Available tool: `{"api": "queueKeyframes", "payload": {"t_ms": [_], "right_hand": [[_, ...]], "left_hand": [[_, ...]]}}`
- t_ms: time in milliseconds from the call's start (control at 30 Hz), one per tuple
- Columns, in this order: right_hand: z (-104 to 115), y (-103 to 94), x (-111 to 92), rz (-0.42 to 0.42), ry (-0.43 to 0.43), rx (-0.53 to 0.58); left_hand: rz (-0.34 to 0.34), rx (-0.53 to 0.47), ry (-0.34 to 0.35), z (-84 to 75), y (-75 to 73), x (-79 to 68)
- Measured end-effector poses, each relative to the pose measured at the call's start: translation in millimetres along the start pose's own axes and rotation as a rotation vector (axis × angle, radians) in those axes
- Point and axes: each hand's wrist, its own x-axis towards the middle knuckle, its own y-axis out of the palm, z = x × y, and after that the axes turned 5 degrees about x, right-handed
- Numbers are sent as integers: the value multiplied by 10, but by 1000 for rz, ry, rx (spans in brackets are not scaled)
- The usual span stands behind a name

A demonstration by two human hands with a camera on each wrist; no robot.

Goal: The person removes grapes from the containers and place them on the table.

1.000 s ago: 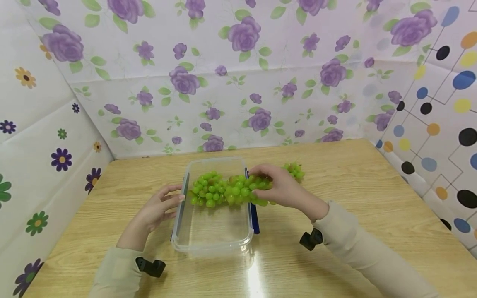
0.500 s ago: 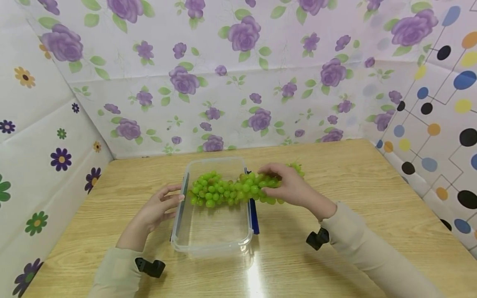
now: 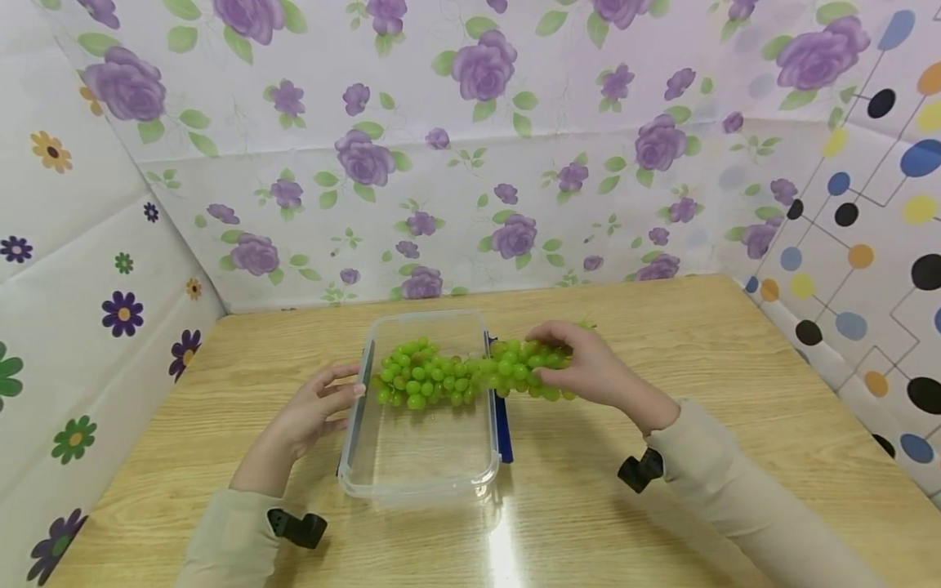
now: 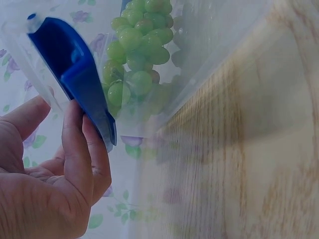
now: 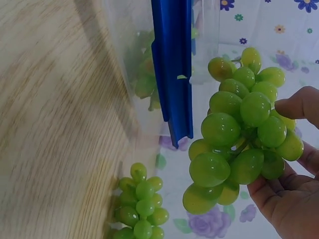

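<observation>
Currently, from my remote seat, I see a clear, lidless container lying lengthwise on a wooden table, a person's hands on either side of it. Over its right edge, the right hand pinches one bunch of green grapes, the held bunch, between thumb and curved fingers; I cannot tell whether that bunch touches the rim. Left of the container, the left hand touches its side, fingers loosely bent against a blue flap; whether thumb and fingers squeeze it, I cannot tell.

I judge the held bunch light and floppy, its glossy grapes smooth and perhaps slippery, liable to bruise or come off if squeezed. I would cradle its body with soft, curved fingers, or take it near the stem. The container looks light and fairly stiff, best steadied by its side wall.

I count three bunches: the held one, the inside bunch in the container's far half, and the table bunch beyond its right side. One container, two blue flaps, two hands.
</observation>
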Motion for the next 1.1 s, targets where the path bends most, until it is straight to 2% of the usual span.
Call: {"api": "queueKeyframes", "payload": {"t_ms": [333,533,867,1100], "right_hand": [[-151,-66,-58,-9,25,-17],[-252,-82,-83,-19,12,-43],[-413,-74,-101,-3,37,-49],[-537,-78,-97,14,19,-76]], "left_hand": [[5,7,4,13,-9,7],[4,9,1,12,-8,-2],[-4,0,-7,-7,2,1],[-11,-1,-7,10,2,1]]}}
